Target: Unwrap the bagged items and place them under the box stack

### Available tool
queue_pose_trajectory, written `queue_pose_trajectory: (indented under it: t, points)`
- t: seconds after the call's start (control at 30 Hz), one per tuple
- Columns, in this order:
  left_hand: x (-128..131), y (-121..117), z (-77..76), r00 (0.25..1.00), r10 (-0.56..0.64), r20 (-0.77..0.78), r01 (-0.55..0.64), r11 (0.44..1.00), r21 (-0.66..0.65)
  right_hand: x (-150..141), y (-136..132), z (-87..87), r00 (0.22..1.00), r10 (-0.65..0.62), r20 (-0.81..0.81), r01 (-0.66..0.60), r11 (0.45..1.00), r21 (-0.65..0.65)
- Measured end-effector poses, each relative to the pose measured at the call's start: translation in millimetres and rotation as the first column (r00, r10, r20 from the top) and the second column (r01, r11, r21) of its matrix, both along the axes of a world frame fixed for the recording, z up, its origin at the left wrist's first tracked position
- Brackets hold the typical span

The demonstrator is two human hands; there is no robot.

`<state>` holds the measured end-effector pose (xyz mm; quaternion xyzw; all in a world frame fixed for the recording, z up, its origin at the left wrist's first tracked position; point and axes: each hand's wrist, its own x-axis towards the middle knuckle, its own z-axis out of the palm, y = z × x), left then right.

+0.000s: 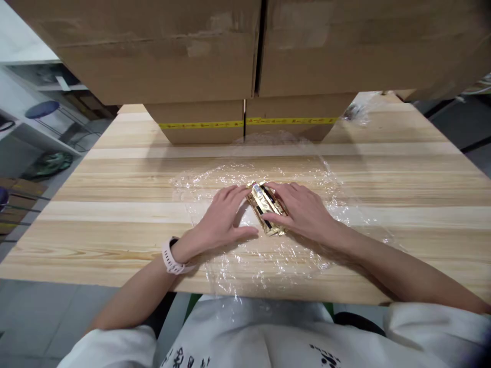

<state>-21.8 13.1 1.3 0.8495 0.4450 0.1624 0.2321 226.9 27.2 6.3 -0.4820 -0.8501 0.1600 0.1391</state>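
Observation:
A gold foil packet (267,209) with black markings lies slantwise on a transparent plastic sheet (264,268), which is spread out and wrinkled on the wooden table. From the right, my right hand (303,209) grips the packet, its thumb across the foil and its other fingers along the far right edge. My left hand (220,217) is at the packet's left side, fingers stretched forward and thumb held apart. Its fingertips reach the packet's upper left corner; whether they press on it I cannot tell. On my left wrist sits a pale pink watch strap (172,259).
Large cardboard boxes (153,51) overhang the far side, stacked on smaller boxes (207,115) with yellow tape. Crumpled transparent plastic (358,113) lies at the table's (95,204) far right. Shelves and a blue-topped stool (42,109) stand to the left.

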Motion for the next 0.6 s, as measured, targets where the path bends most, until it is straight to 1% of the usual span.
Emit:
queue_pose_trajectory:
  t: [0.07, 0.13, 0.23, 0.3, 0.33, 0.4, 0.47, 0.53, 0.6]
  points:
    - [5, -5, -7.3, 0.996, -0.063, -0.063, 0.060, 0.997, -0.045, -4, -3, -7.9, 0.999, 0.010, -0.037, -0.010, 1.000, -0.017]
    - [6, -6, -14.0, 0.992, -0.092, -0.083, 0.087, 0.994, -0.058, -5, -3, -12.4, 0.995, 0.006, -0.102, -0.013, 0.998, -0.062]
    - [5, -5, -18.9, 0.993, -0.102, -0.055, 0.099, 0.994, -0.055, -6, -3, -13.1, 0.971, -0.014, -0.237, -0.026, 0.985, -0.168]
    - [3, -4, -19.5, 0.994, -0.105, -0.032, 0.103, 0.993, -0.053, -6, -2, -12.4, 0.947, -0.062, -0.316, -0.028, 0.961, -0.274]
    - [3, -4, -19.5, 0.994, -0.105, -0.023, 0.104, 0.993, -0.055, -5, -1, -12.2, 0.931, -0.095, -0.352, -0.032, 0.940, -0.340]
    - [3, -4, -19.5, 0.995, -0.103, -0.013, 0.102, 0.993, -0.062, -3, 3, -12.5, 0.881, -0.191, -0.432, -0.044, 0.878, -0.477]
    - [3, -4, -19.3, 0.995, -0.096, -0.004, 0.095, 0.993, -0.072, 2, 9, -13.2, 0.802, -0.302, -0.516, -0.078, 0.803, -0.591]
    - [3, -4, -18.2, 0.997, -0.079, 0.022, 0.081, 0.994, -0.078, 8, 17, -13.4, 0.717, -0.403, -0.569, -0.121, 0.732, -0.671]
    - [4, -4, -15.5, 0.996, -0.054, 0.077, 0.060, 0.995, -0.081, 15, 25, -12.7, 0.644, -0.488, -0.589, -0.169, 0.660, -0.732]
